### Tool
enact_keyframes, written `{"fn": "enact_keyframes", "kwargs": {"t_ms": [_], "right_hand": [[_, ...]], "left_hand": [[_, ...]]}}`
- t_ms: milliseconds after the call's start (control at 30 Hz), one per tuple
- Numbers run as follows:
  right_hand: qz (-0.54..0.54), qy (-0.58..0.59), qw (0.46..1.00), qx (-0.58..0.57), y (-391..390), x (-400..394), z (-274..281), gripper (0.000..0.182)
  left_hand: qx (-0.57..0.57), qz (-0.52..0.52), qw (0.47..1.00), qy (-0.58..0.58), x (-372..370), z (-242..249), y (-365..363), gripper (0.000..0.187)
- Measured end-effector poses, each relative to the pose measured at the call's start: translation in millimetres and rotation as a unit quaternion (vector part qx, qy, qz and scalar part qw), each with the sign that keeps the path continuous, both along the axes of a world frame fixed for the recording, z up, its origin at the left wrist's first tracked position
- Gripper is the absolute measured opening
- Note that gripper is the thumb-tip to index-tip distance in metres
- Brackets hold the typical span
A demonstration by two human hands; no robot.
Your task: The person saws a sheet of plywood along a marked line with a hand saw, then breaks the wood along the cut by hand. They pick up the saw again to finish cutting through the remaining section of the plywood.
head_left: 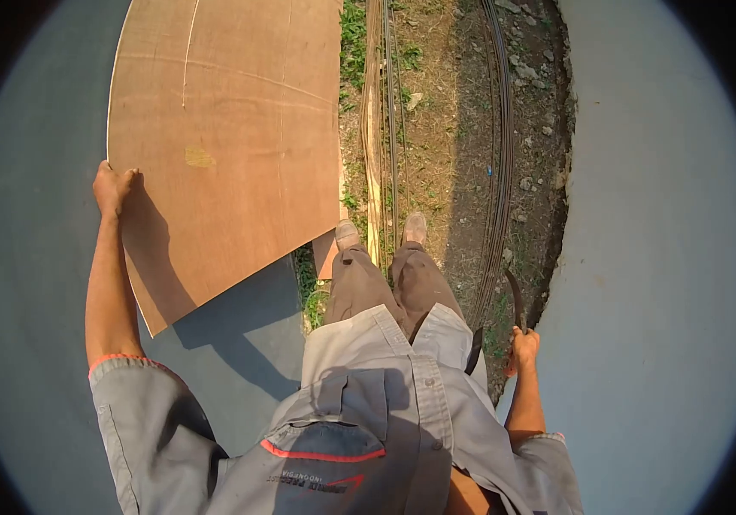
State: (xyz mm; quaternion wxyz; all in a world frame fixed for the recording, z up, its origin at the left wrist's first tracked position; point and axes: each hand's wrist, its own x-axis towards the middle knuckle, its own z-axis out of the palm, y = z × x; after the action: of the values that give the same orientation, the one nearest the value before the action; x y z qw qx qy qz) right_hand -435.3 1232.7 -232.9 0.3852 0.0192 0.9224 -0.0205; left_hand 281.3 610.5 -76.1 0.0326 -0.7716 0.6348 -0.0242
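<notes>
Nearest, at 6 o'clock, the person's grey shirt (471,386) shows a button placket and orange trim. At 4 o'clock the right hand (524,346) is closed around the lower end of a dark, curved tool (518,300). At 10 o'clock the left hand (115,187) clasps the outer edge of a thin plywood sheet (230,189), brown, faintly grained and scuffed, which spans 9 to 12 o'clock. Beyond the shirt, the shoes (347,232) stand on a rough earth strip (436,112) with grass, stones, a pale wood strip (374,163) and, at 1 o'clock, slender ribbed rods (500,129). Smooth grey surfaces flank it at 9 (33,189) and 3 o'clock (660,215), outdoors in sunlight.
</notes>
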Motion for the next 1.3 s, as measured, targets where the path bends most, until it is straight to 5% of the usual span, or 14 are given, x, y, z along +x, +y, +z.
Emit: {"fn": "enact_keyframes", "kwargs": {"t_ms": [767, 1300], "right_hand": [[0.114, -0.050, 0.986, -0.107, -107, -35, 24, 0.026], [0.124, -0.041, 0.989, -0.068, -52, 41, 6, 0.023]], "left_hand": [[0.003, 0.035, 0.999, 0.012, -33, 12, 8, 0.055], [-0.009, 0.003, 1.000, -0.002, -39, 9, 4, 0.055]]}}
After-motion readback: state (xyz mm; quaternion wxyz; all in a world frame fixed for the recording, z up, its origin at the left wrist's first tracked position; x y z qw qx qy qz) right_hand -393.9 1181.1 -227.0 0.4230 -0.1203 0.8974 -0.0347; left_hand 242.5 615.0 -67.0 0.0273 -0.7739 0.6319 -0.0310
